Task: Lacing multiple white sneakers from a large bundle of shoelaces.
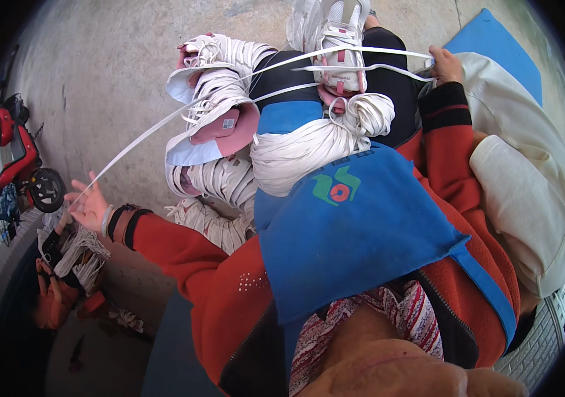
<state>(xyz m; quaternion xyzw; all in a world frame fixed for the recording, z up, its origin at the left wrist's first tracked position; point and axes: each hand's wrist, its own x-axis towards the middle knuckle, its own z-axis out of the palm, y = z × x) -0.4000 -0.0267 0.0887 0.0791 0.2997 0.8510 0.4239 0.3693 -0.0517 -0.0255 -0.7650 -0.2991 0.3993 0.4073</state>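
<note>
A white shoe with pink parts [342, 69] rests sole-end toward me over my dark-trousered legs. Long flat white shoelaces [143, 137] stretch across it. My right hand [446, 66], fingers closed, grips laces at the right of the shoe. Out at the far left, my left hand [90, 206] has its fingers spread, with one straight lace running to it and between the fingers. A thick knotted bundle of white laces [309, 149] lies on my lap, against the blue apron [362, 231].
Several white-and-pink shoes [219, 122] with laces are stacked left of my legs. A person [57, 298] with more laces sits at lower left. A red scooter [24, 159] stands beyond. White cloth [527, 172] bulges beside my right arm; a blue sheet [497, 56] lies behind it.
</note>
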